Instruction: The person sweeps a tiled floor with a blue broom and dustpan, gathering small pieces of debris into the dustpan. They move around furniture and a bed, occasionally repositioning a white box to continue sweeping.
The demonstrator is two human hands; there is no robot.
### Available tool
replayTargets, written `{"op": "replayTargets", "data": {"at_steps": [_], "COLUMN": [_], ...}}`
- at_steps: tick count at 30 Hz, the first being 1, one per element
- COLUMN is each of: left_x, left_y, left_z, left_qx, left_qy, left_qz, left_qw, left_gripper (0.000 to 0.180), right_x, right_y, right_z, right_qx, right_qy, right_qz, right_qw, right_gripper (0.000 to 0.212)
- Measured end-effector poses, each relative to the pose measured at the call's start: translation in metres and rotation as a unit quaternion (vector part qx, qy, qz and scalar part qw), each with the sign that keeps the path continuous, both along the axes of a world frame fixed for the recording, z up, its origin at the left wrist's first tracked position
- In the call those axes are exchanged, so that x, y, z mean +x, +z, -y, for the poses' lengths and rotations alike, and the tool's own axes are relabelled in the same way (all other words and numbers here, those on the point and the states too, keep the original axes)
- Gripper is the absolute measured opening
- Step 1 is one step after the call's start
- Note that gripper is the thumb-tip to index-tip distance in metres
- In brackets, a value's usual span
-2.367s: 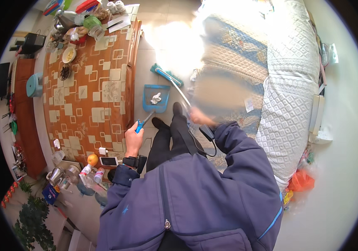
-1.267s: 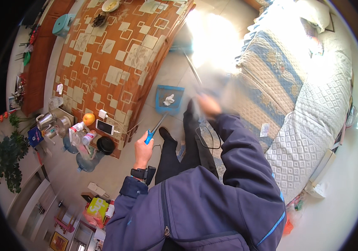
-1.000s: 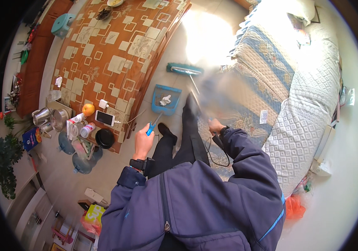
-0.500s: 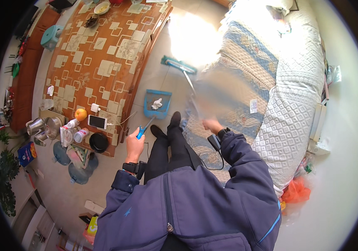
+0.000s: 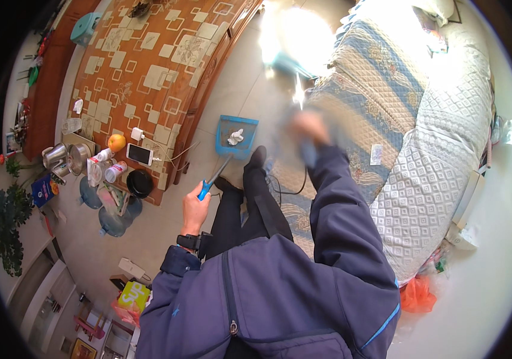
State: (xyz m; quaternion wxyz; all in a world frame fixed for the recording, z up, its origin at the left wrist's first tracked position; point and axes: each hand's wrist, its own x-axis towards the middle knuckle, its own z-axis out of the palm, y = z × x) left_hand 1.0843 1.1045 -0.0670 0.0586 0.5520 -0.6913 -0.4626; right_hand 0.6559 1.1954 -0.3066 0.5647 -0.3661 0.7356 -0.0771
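Note:
My left hand (image 5: 196,206) is closed round the blue handle of a dustpan (image 5: 241,154). The pan rests on the tiled floor ahead of my shoes, and a crumpled white tissue (image 5: 235,137) lies in it. Blurred by motion, my right hand (image 5: 311,127) grips the pale handle of a flat mop (image 5: 298,96), stretched out ahead of me. The teal mop head (image 5: 292,64) is on the floor by the bed's edge, partly washed out by bright sunlight.
A long wooden table (image 5: 148,78) stands on the left, bearing a phone (image 5: 140,155), an apple (image 5: 116,142) and a black bowl (image 5: 140,183). Large water bottles (image 5: 112,222) stand beneath its near end. The quilted bed (image 5: 357,113) borders the right side. A black cable (image 5: 295,192) hangs near my right arm.
My right hand has moved forward with the mop, and the mop head has slid away to the far right into the sunlight. My left hand still holds the dustpan.

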Motion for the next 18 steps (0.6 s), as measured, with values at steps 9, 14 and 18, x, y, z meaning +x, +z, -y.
{"op": "replayTargets", "data": {"at_steps": [9, 14, 18], "left_x": [0.041, 0.085, 0.106], "left_y": [-0.003, -0.007, -0.012], "left_z": [-0.010, -0.030, -0.038], "left_qx": [0.029, -0.003, -0.017], "left_qy": [-0.042, -0.041, -0.032], "left_qz": [0.030, 0.000, -0.005], "left_qw": [0.998, 0.999, 0.999], "left_gripper": [0.040, 0.040, 0.040], "right_x": [0.194, 0.237, 0.226], "right_y": [0.078, 0.141, 0.174], "right_z": [-0.084, -0.097, -0.095], "right_qx": [0.254, 0.377, 0.292], "right_qy": [-0.587, -0.590, -0.609], "right_qz": [0.330, 0.425, 0.431], "right_qw": [0.694, 0.574, 0.598], "right_gripper": [0.032, 0.036, 0.039]}}
